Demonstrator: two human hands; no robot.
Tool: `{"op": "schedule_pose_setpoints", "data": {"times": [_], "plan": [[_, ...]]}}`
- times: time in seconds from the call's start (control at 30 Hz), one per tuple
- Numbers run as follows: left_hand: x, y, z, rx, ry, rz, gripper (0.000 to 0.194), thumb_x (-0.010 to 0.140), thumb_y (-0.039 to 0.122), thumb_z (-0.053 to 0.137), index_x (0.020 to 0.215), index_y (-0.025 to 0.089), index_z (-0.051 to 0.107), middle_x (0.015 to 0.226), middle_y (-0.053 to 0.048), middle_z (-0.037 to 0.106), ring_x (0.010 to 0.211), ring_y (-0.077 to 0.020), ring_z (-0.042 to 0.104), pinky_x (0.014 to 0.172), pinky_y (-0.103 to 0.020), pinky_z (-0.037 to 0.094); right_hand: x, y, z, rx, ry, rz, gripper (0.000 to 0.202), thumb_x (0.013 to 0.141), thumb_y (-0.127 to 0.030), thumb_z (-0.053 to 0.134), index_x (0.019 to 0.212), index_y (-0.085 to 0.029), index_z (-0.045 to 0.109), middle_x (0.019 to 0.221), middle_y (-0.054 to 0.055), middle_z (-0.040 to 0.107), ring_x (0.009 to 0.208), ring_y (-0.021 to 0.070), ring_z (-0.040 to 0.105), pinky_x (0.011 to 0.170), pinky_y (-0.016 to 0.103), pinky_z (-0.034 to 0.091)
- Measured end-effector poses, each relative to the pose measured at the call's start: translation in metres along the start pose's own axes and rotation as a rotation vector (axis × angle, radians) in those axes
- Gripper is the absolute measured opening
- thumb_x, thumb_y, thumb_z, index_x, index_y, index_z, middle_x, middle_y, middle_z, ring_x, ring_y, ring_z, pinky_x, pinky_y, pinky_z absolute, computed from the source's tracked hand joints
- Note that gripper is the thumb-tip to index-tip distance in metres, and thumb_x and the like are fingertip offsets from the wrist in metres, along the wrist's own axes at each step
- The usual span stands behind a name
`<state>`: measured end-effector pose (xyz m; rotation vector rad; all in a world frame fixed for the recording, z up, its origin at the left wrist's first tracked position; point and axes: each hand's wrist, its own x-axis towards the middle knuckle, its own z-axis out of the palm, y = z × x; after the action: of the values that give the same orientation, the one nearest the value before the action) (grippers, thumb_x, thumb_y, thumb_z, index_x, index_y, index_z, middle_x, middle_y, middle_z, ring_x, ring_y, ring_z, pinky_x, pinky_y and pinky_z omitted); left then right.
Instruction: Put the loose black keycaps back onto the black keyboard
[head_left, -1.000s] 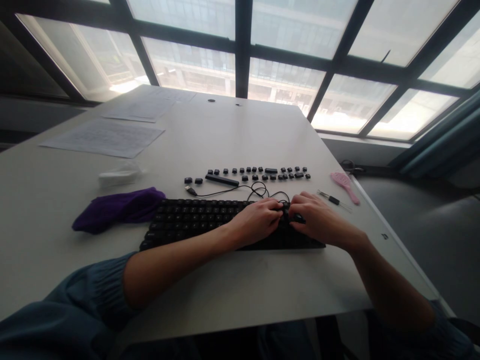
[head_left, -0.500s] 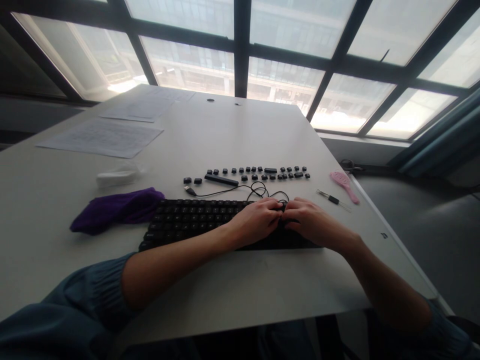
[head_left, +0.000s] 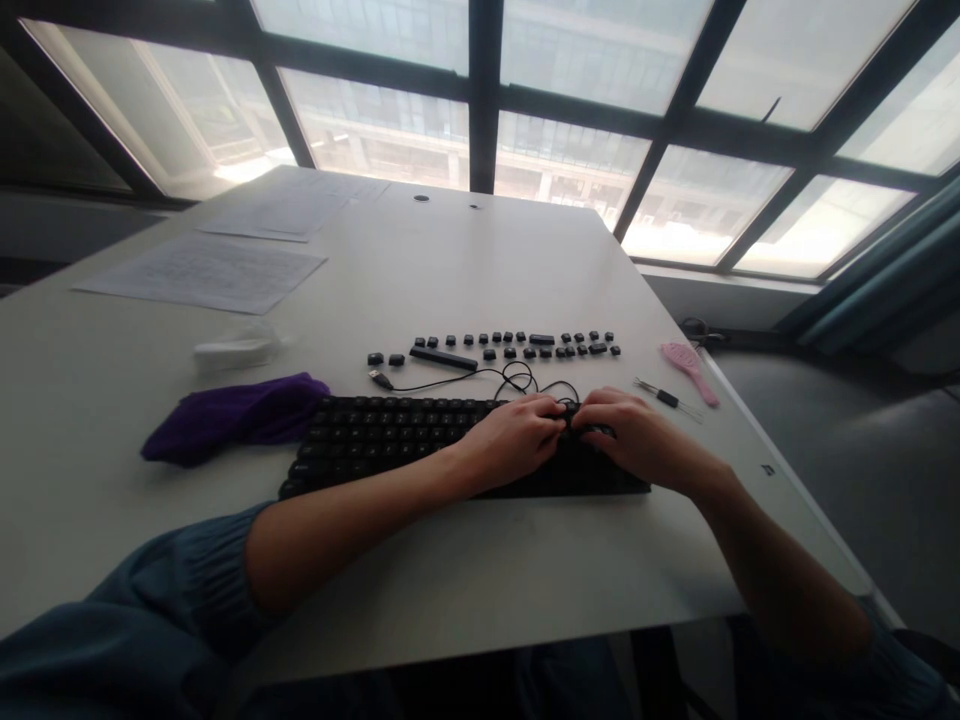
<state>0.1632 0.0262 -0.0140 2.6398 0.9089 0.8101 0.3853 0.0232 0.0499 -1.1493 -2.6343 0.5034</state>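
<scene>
A black keyboard [head_left: 390,437] lies across the near part of the table, its right part partly covered by my hands. My left hand [head_left: 517,435] rests over the keyboard's upper right area, fingers drawn together at the tips; anything between them is too small to make out. Just to its right, my right hand [head_left: 637,435] bends over the same area with fingers and thumb curled in close to the keys. What its fingertips hold, if anything, is hidden. Behind the keyboard, several loose black keycaps [head_left: 541,340] sit in two rows, with a long spacebar [head_left: 444,359] among them.
A black USB cable [head_left: 450,381] loops behind the keyboard. Purple cloth [head_left: 232,418] and a clear plastic packet [head_left: 236,350] lie left, papers [head_left: 206,272] farther back. On the right are a wire keycap puller [head_left: 667,398] and a pink brush [head_left: 690,372] near the table edge.
My right hand has shifted slightly to the right and its thumb has moved, with the fingers a little farther from my left hand. My left hand stays nearly where it was.
</scene>
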Motion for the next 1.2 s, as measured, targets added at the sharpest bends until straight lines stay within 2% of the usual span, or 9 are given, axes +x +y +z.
{"op": "schedule_pose_setpoints", "data": {"times": [0.2, 0.47, 0.8, 1.03, 1.2], "plan": [[0.000, 0.000, 0.001, 0.000, 0.005, -0.001, 0.024, 0.096, 0.016, 0.054, 0.103, 0.019, 0.077, 0.120, -0.008, 0.071, 0.116, -0.0226, 0.064, 0.106, -0.035, 0.051, 0.000, 0.007, 0.008, 0.038, 0.023, 0.003, 0.024, 0.090, -0.007, 0.060, 0.100, -0.022, 0.075, 0.105, 0.007, 0.071, 0.101, 0.0222, 0.065, 0.093, 0.036, 0.051], [0.001, 0.001, -0.001, -0.002, 0.006, 0.001, 0.023, 0.096, 0.016, 0.055, 0.102, 0.018, 0.077, 0.119, -0.009, 0.071, 0.116, -0.0230, 0.065, 0.106, -0.035, 0.052, 0.002, 0.002, 0.011, 0.012, 0.029, 0.027, 0.018, 0.087, -0.003, 0.065, 0.090, -0.019, 0.072, 0.097, 0.006, 0.070, 0.096, 0.0221, 0.064, 0.089, 0.034, 0.050], [0.000, -0.001, 0.001, 0.007, 0.010, 0.001, 0.023, 0.096, 0.017, 0.056, 0.099, 0.019, 0.078, 0.121, -0.008, 0.071, 0.119, -0.0228, 0.064, 0.109, -0.034, 0.051, -0.001, 0.012, 0.019, 0.033, 0.076, -0.024, 0.020, 0.089, -0.003, 0.064, 0.092, -0.020, 0.075, 0.098, 0.006, 0.071, 0.092, 0.0207, 0.064, 0.086, 0.033, 0.050], [0.000, 0.000, 0.001, 0.002, 0.011, 0.004, 0.023, 0.096, 0.017, 0.055, 0.099, 0.019, 0.078, 0.121, -0.009, 0.071, 0.119, -0.0230, 0.064, 0.108, -0.035, 0.052, -0.002, 0.004, 0.018, -0.118, 0.099, -0.095, 0.023, 0.098, -0.014, 0.059, 0.084, -0.020, 0.076, 0.091, 0.006, 0.072, 0.086, 0.0199, 0.061, 0.081, 0.034, 0.048], [0.000, 0.000, 0.001, 0.002, 0.013, -0.001, 0.022, 0.096, 0.017, 0.057, 0.100, 0.019, 0.078, 0.121, -0.009, 0.071, 0.119, -0.0230, 0.064, 0.108, -0.035, 0.052, -0.002, 0.005, 0.018, -0.248, 0.142, -0.097, 0.017, 0.095, -0.016, 0.065, 0.084, -0.021, 0.076, 0.088, 0.004, 0.073, 0.087, 0.0211, 0.059, 0.085, 0.038, 0.045]]}}
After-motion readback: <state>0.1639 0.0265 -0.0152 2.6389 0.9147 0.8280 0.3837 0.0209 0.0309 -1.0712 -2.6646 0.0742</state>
